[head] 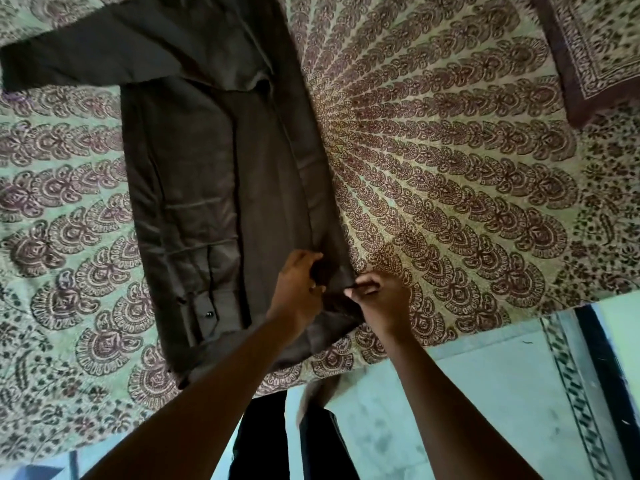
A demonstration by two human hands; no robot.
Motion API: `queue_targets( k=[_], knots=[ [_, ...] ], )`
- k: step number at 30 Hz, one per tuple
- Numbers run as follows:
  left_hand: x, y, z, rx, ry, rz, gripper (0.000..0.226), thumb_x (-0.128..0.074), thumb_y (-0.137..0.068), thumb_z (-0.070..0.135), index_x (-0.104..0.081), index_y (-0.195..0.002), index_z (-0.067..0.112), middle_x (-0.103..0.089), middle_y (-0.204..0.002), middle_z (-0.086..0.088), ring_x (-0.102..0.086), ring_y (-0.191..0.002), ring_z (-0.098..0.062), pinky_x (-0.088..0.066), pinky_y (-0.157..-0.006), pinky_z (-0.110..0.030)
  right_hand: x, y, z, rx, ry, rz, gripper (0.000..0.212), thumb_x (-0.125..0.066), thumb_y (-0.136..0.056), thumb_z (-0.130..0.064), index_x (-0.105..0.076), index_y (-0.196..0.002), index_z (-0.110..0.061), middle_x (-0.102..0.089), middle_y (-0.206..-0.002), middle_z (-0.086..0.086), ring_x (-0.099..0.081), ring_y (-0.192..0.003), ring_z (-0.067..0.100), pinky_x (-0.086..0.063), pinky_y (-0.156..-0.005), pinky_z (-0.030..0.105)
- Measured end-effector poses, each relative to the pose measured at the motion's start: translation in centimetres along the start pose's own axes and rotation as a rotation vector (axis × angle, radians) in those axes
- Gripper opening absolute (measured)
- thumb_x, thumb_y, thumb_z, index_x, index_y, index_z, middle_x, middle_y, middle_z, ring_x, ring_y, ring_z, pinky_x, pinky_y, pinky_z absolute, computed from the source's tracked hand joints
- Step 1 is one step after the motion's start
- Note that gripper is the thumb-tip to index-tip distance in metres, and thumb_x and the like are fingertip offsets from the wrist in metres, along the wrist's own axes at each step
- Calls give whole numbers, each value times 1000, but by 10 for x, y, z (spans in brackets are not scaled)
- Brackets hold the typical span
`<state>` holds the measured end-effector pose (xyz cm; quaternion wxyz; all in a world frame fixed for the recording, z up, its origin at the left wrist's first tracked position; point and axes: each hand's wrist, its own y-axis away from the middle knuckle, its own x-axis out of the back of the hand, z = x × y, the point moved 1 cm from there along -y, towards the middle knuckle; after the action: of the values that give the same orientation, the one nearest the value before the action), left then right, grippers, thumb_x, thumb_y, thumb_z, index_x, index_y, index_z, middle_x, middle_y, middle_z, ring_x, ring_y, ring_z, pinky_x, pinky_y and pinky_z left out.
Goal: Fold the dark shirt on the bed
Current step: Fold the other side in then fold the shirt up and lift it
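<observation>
The dark shirt [214,161] is of thin woven cloth, matt with a faint sheen along its creases, and one small glossy button [209,313] shines on the cuff near its lower edge. Under the shirt, the bed [450,174] has a printed cotton-like cover, matt and slightly rough. Below the bed, the floor [467,403] looks smooth and hard.

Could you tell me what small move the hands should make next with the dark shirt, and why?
Probably smooth the folded right edge flat: both hands, left hand and right hand, pinch the dark brown cloth shirt near its hem, while the far sleeve lies unfolded.
</observation>
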<state>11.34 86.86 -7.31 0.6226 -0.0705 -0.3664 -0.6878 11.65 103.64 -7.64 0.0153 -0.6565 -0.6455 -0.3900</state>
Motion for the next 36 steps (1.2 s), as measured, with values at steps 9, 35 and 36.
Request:
queue_targets(
  k=[9,35,36],
  knots=[
    [-1,9,1,4,-151,-12,69,-56,-78,-13,-50,-144,1,-38,-142,-14,-60,-111,-39,-51,-102,-43,-12,4,10,71,86,53,25,-88,-69,-10,-68,-72,-24,-69,-67,-7,-68,-64,14,-57,-60,35],
    [13,-14,-25,-472,-581,-73,60,-50,-96,49,-37,-153,37,-24,-167,9,-30,-148,-30,-32,-107,-55,-10,-98,-75,601,441,108,31,-74,-86,-6,-67,-116,-10,-62,-119,13,-56,-114,32,-52,-89,39],
    [21,-24,-20,-474,-523,22,54,-52,-96,43,-44,-149,32,-35,-162,5,-39,-141,-29,-37,-102,-50,-13,-113,-83,644,486,90,31,-73,-87,-7,-67,-117,-11,-61,-123,13,-55,-117,33,-52,-92,43]
  ],
)
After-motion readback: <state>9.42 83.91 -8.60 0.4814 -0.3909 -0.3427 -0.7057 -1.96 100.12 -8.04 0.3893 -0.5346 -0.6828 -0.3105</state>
